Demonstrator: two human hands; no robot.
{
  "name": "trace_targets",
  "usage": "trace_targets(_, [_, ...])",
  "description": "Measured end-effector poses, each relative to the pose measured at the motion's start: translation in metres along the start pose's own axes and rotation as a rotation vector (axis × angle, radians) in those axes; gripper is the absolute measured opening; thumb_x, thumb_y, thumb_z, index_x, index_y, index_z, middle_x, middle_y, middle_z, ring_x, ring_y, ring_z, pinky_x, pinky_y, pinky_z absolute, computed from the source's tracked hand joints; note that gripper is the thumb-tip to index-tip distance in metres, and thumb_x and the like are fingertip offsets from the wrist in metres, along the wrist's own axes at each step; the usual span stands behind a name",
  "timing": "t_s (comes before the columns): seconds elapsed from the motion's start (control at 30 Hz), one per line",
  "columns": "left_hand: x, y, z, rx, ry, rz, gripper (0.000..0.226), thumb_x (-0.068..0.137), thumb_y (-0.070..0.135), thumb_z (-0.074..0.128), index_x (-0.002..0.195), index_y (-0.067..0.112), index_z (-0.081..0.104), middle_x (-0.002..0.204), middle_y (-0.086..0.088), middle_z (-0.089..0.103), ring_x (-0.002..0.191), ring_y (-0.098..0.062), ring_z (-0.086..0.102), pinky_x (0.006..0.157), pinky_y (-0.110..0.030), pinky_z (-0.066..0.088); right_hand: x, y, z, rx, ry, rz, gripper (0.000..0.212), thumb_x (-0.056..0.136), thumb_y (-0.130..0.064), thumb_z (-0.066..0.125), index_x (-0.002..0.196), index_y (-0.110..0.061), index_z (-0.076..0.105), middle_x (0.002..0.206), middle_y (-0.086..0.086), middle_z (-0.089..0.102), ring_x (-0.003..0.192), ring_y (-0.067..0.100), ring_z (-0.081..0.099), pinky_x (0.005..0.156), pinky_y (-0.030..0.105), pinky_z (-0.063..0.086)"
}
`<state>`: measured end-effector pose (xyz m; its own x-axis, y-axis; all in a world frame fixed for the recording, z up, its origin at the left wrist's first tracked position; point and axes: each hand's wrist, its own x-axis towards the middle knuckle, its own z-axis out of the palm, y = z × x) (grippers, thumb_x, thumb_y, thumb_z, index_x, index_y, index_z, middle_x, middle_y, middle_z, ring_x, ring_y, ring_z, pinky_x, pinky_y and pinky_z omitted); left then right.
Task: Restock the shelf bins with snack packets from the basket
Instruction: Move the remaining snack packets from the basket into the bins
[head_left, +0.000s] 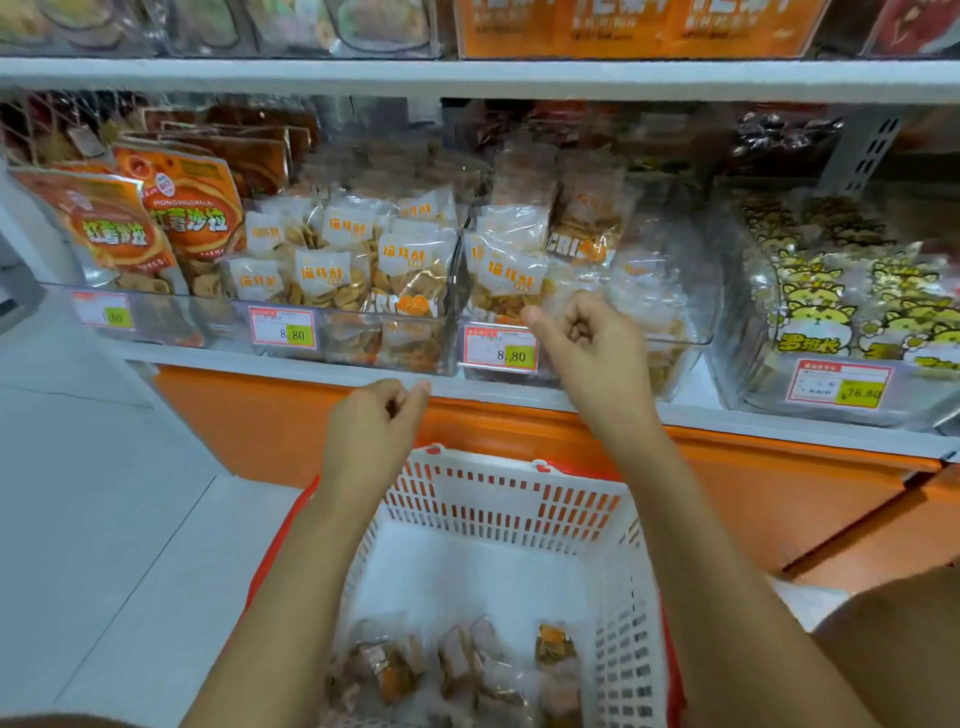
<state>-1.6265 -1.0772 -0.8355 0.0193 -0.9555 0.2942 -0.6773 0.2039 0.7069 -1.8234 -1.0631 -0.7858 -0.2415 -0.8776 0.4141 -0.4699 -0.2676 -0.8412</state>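
A white slotted basket with red handles stands below the shelf, with several snack packets lying at its near end. Clear shelf bins hold crisp packets: a middle bin and the bin to its right, each tagged 8.80. My right hand hovers at the front of the right bin, fingers curled into the palm, nothing visible in them. Lower down, my left hand is in front of the shelf edge above the basket, fingers loosely curled and empty.
Orange pouches fill the bin at far left. A bin of yellow cartoon packets, tagged 16.80, sits at far right. A white shelf board runs overhead. An orange base panel lies under the shelf, with pale floor tiles to the left.
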Motion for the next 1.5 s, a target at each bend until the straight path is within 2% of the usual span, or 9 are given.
trace_targets(0.13, [-0.047, -0.075, -0.014, 0.141, 0.036, -0.241, 0.034, 0.093, 0.031, 0.058, 0.065, 0.011, 0.054, 0.059, -0.004, 0.057, 0.063, -0.03, 0.056, 0.052, -0.03, 0.031, -0.045, 0.031, 0.047, -0.174, -0.407, -0.006, 0.033, 0.09, -0.034, 0.064, 0.069, -0.013, 0.05, 0.055, -0.009, 0.043, 0.051, 0.003, 0.039, 0.051, 0.016, 0.03])
trace_targets(0.23, [-0.064, -0.101, -0.018, 0.146, 0.107, -0.289, 0.011, 0.091, 0.021, 0.06, 0.086, 0.012, 0.065, 0.085, -0.007, 0.067, 0.081, -0.027, 0.061, 0.065, -0.028, 0.041, -0.075, 0.067, 0.092, -0.341, -0.661, 0.069, 0.024, 0.091, -0.031, 0.062, 0.08, -0.011, 0.057, 0.073, -0.001, 0.059, 0.063, 0.005, 0.048, 0.061, 0.025, 0.04])
trace_targets(0.33, [-0.068, -0.118, -0.018, 0.166, 0.099, -0.329, 0.029, 0.092, 0.017, 0.059, 0.119, 0.006, 0.063, 0.119, -0.012, 0.063, 0.111, -0.029, 0.057, 0.09, -0.034, 0.044, -0.109, 0.111, 0.124, -0.496, -0.853, 0.171, 0.022, 0.092, -0.028, 0.061, 0.104, -0.01, 0.063, 0.11, 0.005, 0.064, 0.094, 0.017, 0.059, 0.081, 0.025, 0.044])
trace_targets(0.43, [-0.075, -0.14, -0.02, 0.247, 0.061, -0.458, 0.045, 0.093, 0.019, 0.057, 0.135, 0.002, 0.049, 0.136, -0.018, 0.051, 0.126, -0.033, 0.047, 0.103, -0.04, 0.038, -0.137, 0.152, 0.146, -0.523, -1.061, 0.311, 0.037, 0.093, -0.027, 0.06, 0.124, -0.008, 0.058, 0.129, 0.007, 0.055, 0.119, 0.021, 0.051, 0.098, 0.027, 0.039])
trace_targets(0.67, [-0.084, -0.172, 0.0, 0.259, -0.011, -0.572, 0.028, 0.088, 0.011, 0.051, 0.113, 0.002, 0.061, 0.102, -0.021, 0.063, 0.097, -0.04, 0.059, 0.077, -0.04, 0.048, -0.179, 0.193, 0.197, -0.481, -1.342, 0.338, 0.059, 0.091, -0.009, 0.059, 0.145, -0.011, 0.036, 0.152, 0.007, 0.032, 0.14, 0.023, 0.029, 0.113, 0.031, 0.025])
trace_targets(0.8, [-0.082, -0.167, 0.013, 0.271, 0.115, -0.593, 0.04, 0.093, 0.012, 0.05, 0.132, 0.005, 0.053, 0.128, -0.016, 0.057, 0.113, -0.033, 0.056, 0.093, -0.037, 0.044, -0.199, 0.201, 0.219, -0.475, -1.417, 0.267, 0.051, 0.089, -0.007, 0.053, 0.139, -0.011, 0.045, 0.144, 0.01, 0.042, 0.131, 0.029, 0.04, 0.106, 0.036, 0.036])
trace_targets(1.17, [-0.08, -0.176, 0.018, 0.306, 0.131, -0.605, 0.04, 0.093, 0.011, 0.046, 0.133, 0.008, 0.053, 0.128, -0.012, 0.058, 0.112, -0.029, 0.058, 0.088, -0.033, 0.045, -0.201, 0.205, 0.228, -0.666, -1.46, 0.046, 0.021, 0.086, -0.008, 0.051, 0.103, -0.009, 0.064, 0.104, 0.009, 0.045, 0.109, 0.027, 0.04, 0.079, 0.032, 0.036])
trace_targets(1.3, [-0.077, -0.174, 0.017, 0.302, 0.077, -0.628, 0.044, 0.092, 0.015, 0.048, 0.136, 0.008, 0.048, 0.131, -0.011, 0.054, 0.114, -0.029, 0.056, 0.09, -0.035, 0.045, -0.186, 0.196, 0.228, -0.496, -1.446, 0.231, 0.023, 0.08, -0.014, 0.07, 0.1, -0.011, 0.059, 0.102, 0.006, 0.051, 0.095, 0.021, 0.049, 0.073, 0.028, 0.038])
trace_targets(1.5, [-0.082, -0.154, 0.02, 0.122, 0.096, -0.548, 0.049, 0.097, 0.024, 0.048, 0.142, 0.007, 0.04, 0.142, -0.011, 0.046, 0.129, -0.025, 0.045, 0.102, -0.03, 0.037, -0.126, 0.159, 0.201, -0.073, -1.055, 0.554, 0.05, 0.072, -0.023, 0.083, 0.115, -0.01, 0.061, 0.118, 0.004, 0.057, 0.106, 0.017, 0.053, 0.085, 0.024, 0.045])
